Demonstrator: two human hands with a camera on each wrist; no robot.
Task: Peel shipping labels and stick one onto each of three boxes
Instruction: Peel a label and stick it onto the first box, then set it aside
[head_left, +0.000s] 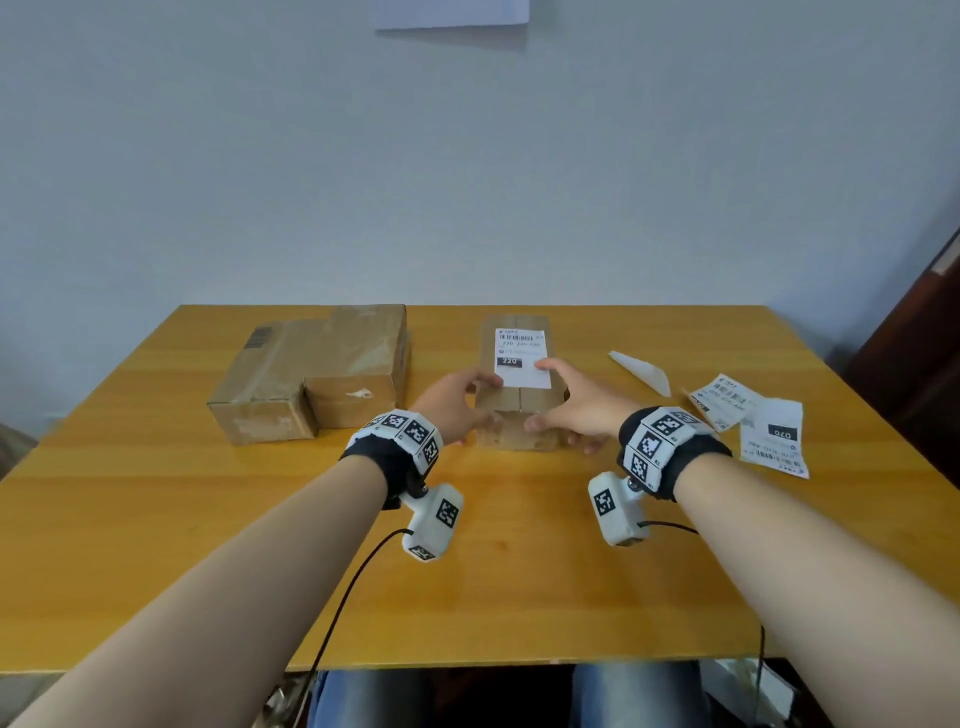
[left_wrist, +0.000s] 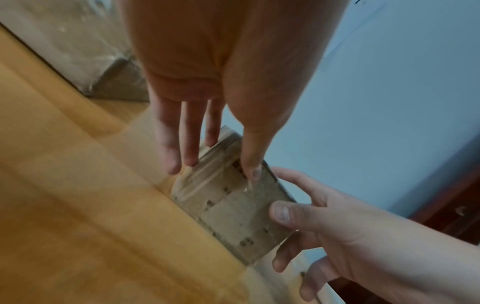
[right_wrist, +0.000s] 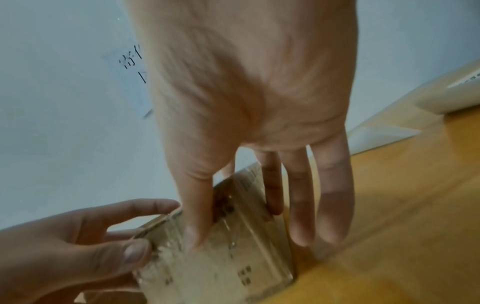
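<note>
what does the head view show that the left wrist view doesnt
Only the head view: the shipping label on top of the small box, plus two loose labels and a white paper strip to the right on the table. Only the left wrist view: the box's taped near end up close, with small dark printed marks. Both: the left hand and right hand gripping the small box on the table.

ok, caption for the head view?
Left hand and right hand grip the labelled box on the table; two other boxes sit to its left, loose labels to its right.
</note>
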